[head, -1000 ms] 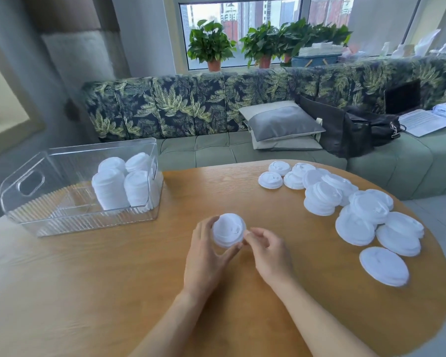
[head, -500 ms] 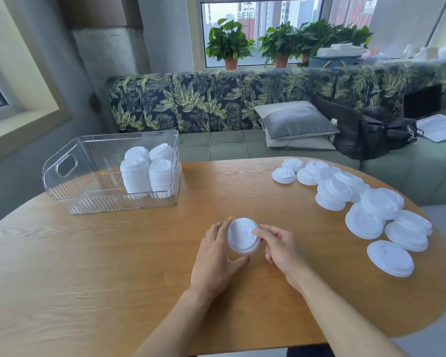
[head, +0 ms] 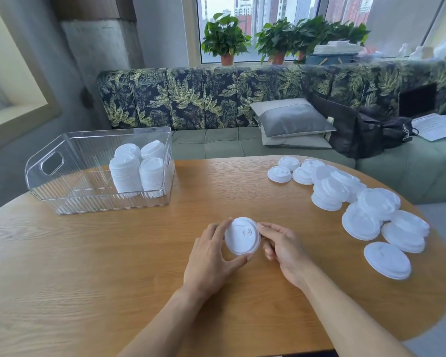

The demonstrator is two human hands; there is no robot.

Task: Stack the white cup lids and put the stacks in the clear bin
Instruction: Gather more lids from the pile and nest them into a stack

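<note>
A small stack of white cup lids (head: 242,235) stands on the wooden table (head: 113,266) in front of me. My left hand (head: 211,256) grips it from the left, thumb below and fingers above. My right hand (head: 281,247) pinches its right rim with thumb and forefinger. The clear bin (head: 62,181) sits at the far left of the table and holds several tall lid stacks (head: 137,168) in its right end. Several loose lids (head: 358,202) of different sizes lie scattered on the right side of the table.
A leaf-patterned sofa (head: 216,99) runs behind the table, carrying grey cushions (head: 291,122), a black bag (head: 366,130) and a laptop (head: 422,112). Potted plants (head: 224,37) line the window sill. The table's curved edge is close on the right.
Both hands keep hold of the lid stack in the same spot. The camera has turned, so the bin and lids sit further right and the bin shows more fully.
</note>
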